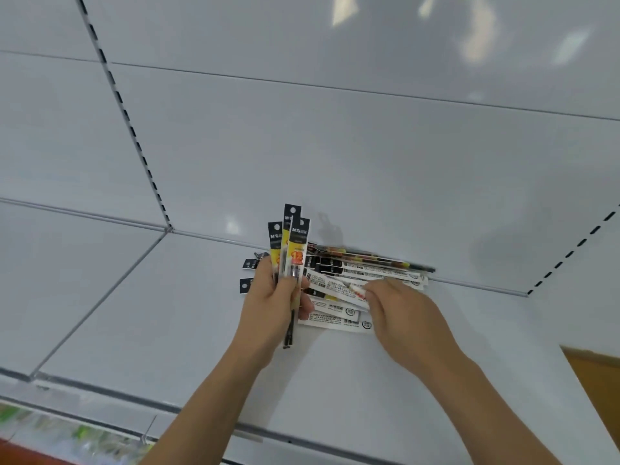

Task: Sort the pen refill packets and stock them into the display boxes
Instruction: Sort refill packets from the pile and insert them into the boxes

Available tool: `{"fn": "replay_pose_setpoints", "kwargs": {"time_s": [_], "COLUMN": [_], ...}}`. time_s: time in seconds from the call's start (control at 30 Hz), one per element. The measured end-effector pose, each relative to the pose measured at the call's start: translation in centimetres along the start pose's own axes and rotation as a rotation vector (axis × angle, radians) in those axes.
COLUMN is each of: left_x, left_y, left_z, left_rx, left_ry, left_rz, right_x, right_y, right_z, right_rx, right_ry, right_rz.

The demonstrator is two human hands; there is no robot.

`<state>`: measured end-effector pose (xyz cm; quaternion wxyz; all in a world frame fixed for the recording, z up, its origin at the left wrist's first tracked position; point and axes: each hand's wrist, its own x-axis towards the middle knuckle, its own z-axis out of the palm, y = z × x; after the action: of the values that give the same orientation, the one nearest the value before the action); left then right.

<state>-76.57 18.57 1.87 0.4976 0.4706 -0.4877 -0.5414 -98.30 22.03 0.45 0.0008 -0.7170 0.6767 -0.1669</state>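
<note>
Now the left hand (pixel 275 297) clutches upright slim black-and-yellow plastic refill packets (pixel 291 250); beside them, right hand (pixel 399 307) fingertips pinch one light, slippery white-backed packet (pixel 339 290) mid-length.

Just two bare forearms showing here, no sleeves reaching into view at all. The left hand (pixel 272 305) and right hand (pixel 404 312) aren't wearing anything either: no gloves, rings, watch or bracelet showing on the sides facing the camera. Fingernails are looking short.
</note>
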Motion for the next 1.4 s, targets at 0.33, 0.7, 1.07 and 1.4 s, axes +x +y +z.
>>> {"fn": "replay_pose_setpoints", "kwargs": {"time_s": [0.33, 0.7, 1.07, 1.4], "left_x": [-0.7, -2.0, -1.5, -2.3], "left_y": [0.5, -0.4, -0.9, -0.9], "left_z": [2.7, 2.7, 3.4, 3.9], "left_rx": [-0.032, 0.119, 0.197, 0.153], "left_ry": [-0.158, -0.343, -0.301, -0.190], "left_rz": [0.058, 0.128, 0.120, 0.093], "right_x": [0.2, -0.9, -2.3, -3.7], "right_y": [-4.6, -5.8, 0.0, 3.9], "right_z": [-2.8, -2.3, -2.2, -2.0], "right_rx": [1.044, 1.352, 0.668, 0.152], "right_ry": [0.227, 0.323, 0.300, -0.227], "right_rz": [0.412, 0.455, 0.364, 0.434]}}
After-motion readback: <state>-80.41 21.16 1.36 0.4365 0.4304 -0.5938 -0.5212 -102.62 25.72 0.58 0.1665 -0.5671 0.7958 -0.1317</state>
